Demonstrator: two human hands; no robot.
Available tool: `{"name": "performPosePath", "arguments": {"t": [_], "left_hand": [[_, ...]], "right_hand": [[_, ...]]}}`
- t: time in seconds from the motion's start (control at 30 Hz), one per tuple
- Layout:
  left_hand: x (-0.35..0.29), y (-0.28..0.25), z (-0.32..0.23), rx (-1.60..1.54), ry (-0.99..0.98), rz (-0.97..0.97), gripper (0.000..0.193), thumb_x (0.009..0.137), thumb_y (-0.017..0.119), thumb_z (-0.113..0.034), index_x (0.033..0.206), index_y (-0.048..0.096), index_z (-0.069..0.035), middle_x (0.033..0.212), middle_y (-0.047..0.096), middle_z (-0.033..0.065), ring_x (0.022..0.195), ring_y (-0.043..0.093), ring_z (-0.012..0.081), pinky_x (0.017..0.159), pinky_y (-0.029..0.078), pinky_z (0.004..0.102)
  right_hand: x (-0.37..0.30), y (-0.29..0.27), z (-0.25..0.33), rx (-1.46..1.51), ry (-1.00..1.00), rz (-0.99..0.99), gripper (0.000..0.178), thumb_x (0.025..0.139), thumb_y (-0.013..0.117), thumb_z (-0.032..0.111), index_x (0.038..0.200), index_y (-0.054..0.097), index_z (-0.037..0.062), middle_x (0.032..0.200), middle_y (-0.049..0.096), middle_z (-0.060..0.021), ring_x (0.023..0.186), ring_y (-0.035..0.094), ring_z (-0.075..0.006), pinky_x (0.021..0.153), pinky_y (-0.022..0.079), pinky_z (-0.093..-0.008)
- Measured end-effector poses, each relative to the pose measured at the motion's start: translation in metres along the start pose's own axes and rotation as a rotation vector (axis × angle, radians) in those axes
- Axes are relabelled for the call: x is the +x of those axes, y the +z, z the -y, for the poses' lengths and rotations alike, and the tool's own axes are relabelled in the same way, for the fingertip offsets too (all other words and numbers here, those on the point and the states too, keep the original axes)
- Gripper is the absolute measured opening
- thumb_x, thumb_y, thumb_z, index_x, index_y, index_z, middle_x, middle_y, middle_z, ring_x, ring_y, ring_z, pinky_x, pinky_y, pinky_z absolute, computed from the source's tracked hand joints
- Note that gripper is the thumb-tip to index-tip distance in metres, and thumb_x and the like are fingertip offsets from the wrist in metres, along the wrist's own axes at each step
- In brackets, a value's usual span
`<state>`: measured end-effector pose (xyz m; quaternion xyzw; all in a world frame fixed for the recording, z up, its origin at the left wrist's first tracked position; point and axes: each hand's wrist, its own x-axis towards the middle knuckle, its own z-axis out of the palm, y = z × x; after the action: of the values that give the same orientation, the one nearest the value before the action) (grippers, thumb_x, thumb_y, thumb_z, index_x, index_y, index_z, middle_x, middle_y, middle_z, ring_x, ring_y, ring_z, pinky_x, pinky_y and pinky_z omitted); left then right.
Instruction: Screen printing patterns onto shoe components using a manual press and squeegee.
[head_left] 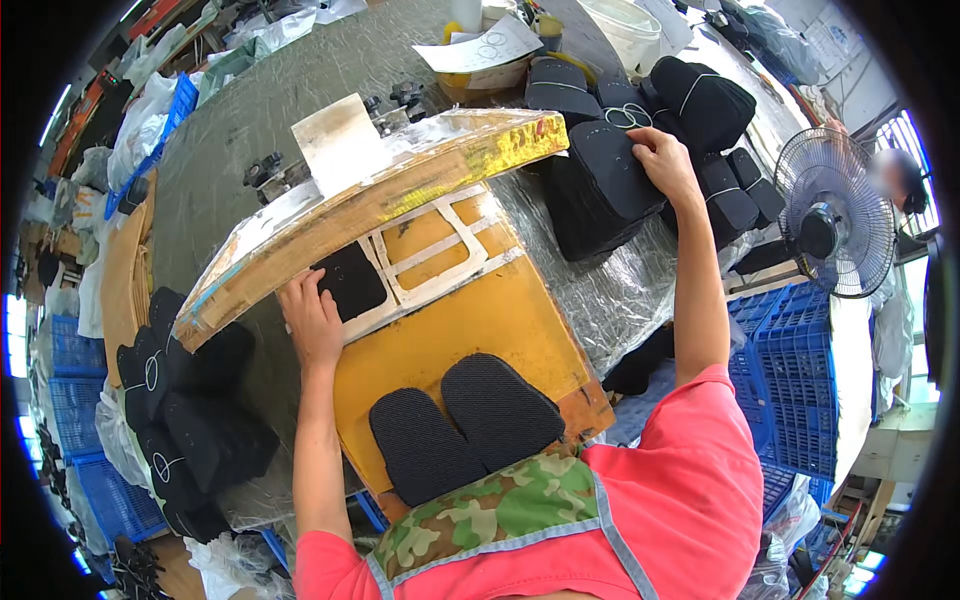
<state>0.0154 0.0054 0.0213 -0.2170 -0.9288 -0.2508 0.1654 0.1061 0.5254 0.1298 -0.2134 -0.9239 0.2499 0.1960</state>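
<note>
A black rounded fabric piece (350,283) lies in the left opening of a pale template (440,285) on a yellow-brown board (450,330). The fingers of my left hand (313,318) rest apart along that piece's left edge, under a tilted wooden screen frame (370,195). To the right, my right hand (664,162) pinches the edge of the top piece on a tall stack of black rounded pieces (605,185). Two ribbed black pieces (465,425) lie on the near part of the board, close to my camouflage apron.
Tied bundles of black pieces (700,100) sit behind the stack, and more bundles (195,430) are at the left. A fan (838,212) stands at the right, above blue crates (795,370). Clamps (275,172) hold the frame's far side. A paper-topped tub (480,75) is at the back.
</note>
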Motion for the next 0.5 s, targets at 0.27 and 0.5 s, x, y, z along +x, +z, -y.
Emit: {"name": "performPosePath", "arguments": {"t": [0.27, 0.5], "left_hand": [[0.012, 0.001, -0.008, 0.236, 0.017, 0.006, 0.041, 0.087, 0.061, -0.010, 0.127, 0.052, -0.003, 0.124, 0.048, 0.0140, 0.117, 0.047, 0.0338, 0.100, 0.038, 0.0459], [0.029, -0.004, -0.017, 0.319, -0.166, 0.197, 0.044, 0.084, 0.067, -0.010, 0.125, 0.053, -0.002, 0.119, 0.049, 0.0170, 0.118, 0.048, 0.0368, 0.099, 0.040, 0.0475]], "right_hand": [[-0.019, 0.008, 0.013, -0.159, -0.052, -0.070, 0.037, 0.085, 0.064, 0.026, 0.115, 0.067, 0.0054, 0.108, 0.067, -0.0160, 0.106, 0.063, -0.0322, 0.094, 0.047, -0.0412], [-0.041, 0.005, 0.040, -0.217, -0.070, 0.094, 0.093, 0.062, 0.080, 0.057, 0.135, 0.053, 0.0065, 0.131, 0.054, -0.0180, 0.119, 0.055, -0.0346, 0.097, 0.047, -0.0460]]}}
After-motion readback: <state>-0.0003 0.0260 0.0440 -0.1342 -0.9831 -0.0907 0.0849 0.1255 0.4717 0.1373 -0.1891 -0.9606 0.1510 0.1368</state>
